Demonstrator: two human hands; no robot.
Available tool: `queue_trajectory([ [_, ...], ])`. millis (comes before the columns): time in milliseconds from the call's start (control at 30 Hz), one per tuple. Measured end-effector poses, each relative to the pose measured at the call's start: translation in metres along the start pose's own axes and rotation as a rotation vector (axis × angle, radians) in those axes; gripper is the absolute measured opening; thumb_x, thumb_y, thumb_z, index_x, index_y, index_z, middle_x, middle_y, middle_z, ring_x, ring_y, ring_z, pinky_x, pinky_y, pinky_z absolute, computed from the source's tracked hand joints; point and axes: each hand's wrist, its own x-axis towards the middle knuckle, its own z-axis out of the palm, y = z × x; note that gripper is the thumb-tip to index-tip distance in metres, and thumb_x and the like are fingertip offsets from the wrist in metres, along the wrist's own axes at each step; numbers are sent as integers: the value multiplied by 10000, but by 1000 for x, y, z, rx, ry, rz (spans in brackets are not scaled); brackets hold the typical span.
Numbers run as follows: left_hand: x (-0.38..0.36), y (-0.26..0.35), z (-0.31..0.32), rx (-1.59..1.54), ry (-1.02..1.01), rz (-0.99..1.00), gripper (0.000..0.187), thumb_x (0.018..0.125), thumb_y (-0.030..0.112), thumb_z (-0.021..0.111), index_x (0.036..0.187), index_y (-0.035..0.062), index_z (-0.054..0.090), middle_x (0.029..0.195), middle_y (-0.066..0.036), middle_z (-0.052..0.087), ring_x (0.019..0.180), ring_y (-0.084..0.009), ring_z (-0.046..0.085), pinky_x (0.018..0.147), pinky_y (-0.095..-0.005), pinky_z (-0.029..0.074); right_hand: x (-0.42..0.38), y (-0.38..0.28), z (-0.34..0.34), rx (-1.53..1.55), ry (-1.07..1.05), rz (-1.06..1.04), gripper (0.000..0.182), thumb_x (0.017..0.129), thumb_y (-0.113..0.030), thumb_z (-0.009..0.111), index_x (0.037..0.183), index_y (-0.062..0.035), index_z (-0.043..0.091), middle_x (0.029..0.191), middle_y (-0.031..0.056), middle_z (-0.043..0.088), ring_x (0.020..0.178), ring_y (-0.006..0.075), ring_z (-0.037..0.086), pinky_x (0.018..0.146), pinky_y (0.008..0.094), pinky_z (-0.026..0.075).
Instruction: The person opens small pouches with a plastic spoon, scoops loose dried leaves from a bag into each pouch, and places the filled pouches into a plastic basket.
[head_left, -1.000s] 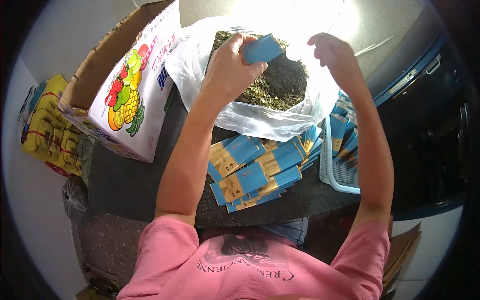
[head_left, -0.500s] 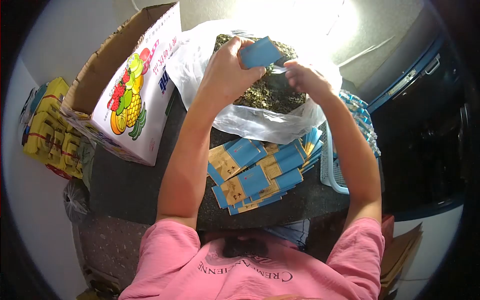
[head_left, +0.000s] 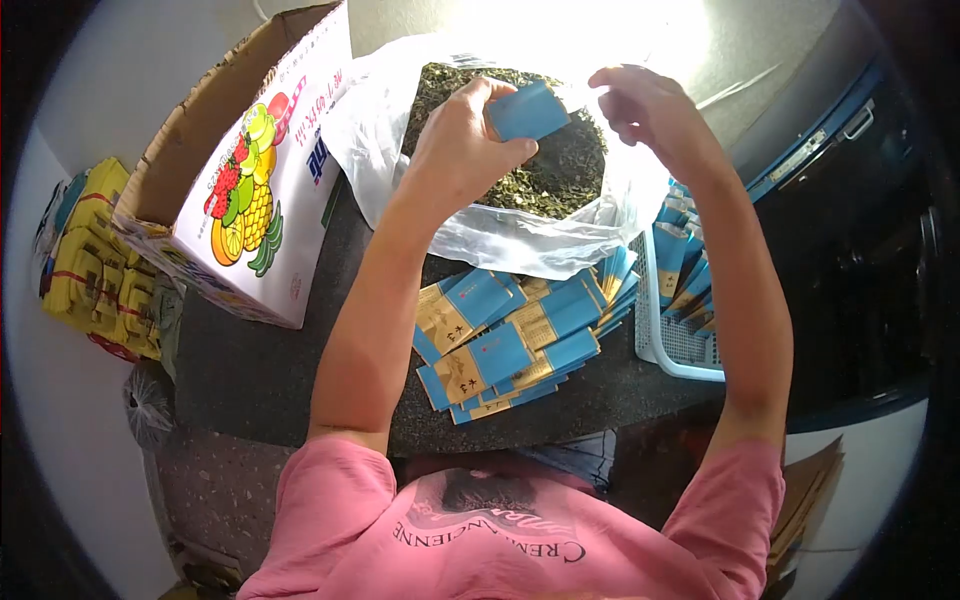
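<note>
My left hand [head_left: 465, 140] is closed around a small blue packet [head_left: 530, 110], held tilted above an open clear plastic bag [head_left: 520, 240]. Dried dark-green leaves [head_left: 545, 190] fill the bag. To the right of the packet my right hand [head_left: 650, 110] is raised, its fingers loosely bent and apart, with nothing visible in them. Bright light behind the fingertips washes out detail there. Nearer my body, several flat blue-and-gold packets [head_left: 490, 355] lie in an overlapping pile on the dark tabletop [head_left: 260, 375].
A tall open cardboard box [head_left: 270, 200] with printed fruit stands to the left. On the right, a light-blue plastic basket [head_left: 685, 365] contains several upright blue packets [head_left: 672, 265], partly behind my forearm. Yellow bundles [head_left: 95, 255] sit at the far left.
My right hand has moved up and right, away from the packet and leaves, and its fingers have loosened. The left hand still holds the packet, shifted slightly. More of the basket shows.
</note>
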Motion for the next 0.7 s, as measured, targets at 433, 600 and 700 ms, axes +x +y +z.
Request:
queue_trajectory([
  [433,3,1,-1,-225,20,-17,573,729,239,783,1193,-15,566,916,-112,688,854,-158,666,741,-281,525,-20,-39,-13,-693,249,-176,233,988,-177,518,1131,-99,684,928,61,671,832,149,625,723,281,492],
  [600,1,16,-3,-187,12,65,461,836,352,699,1127,6,610,850,-52,653,710,-103,582,644,-248,473,-28,-12,-21,-735,253,-360,237,1010,-194,498,1120,-80,674,983,67,661,857,140,627,741,278,490],
  [700,-7,35,-4,-321,-176,-18,489,967,502,488,1019,39,638,871,-46,643,681,-81,535,591,-249,415,-50,-26,-16,-615,237,-252,236,1014,-201,500,1118,-53,652,923,48,634,829,119,607,710,269,482],
])
